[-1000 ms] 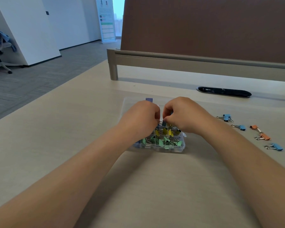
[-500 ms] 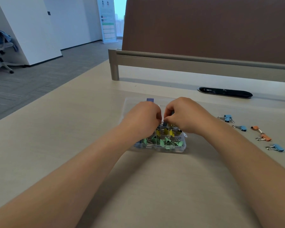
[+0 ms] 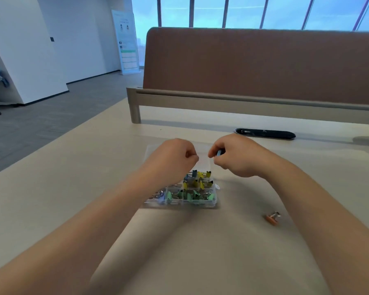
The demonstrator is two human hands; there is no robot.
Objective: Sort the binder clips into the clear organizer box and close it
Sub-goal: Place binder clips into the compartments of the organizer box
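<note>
2 hands hover over the open clear box (image 3: 200, 204). Right hand (image 3: 241, 158) pinches a blue clip (image 3: 219, 153), apparently to drop it in; left hand (image 3: 175, 160) has fingers curled, contents cannot be told. 1 orange clip (image 3: 273, 218) lies unsorted on the desk (image 3: 73, 188)

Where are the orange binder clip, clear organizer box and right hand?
orange binder clip (image 3: 272, 219), head view, on its orange body.
clear organizer box (image 3: 192, 204), head view, on its front wall.
right hand (image 3: 237, 156), head view, on its back.
</note>
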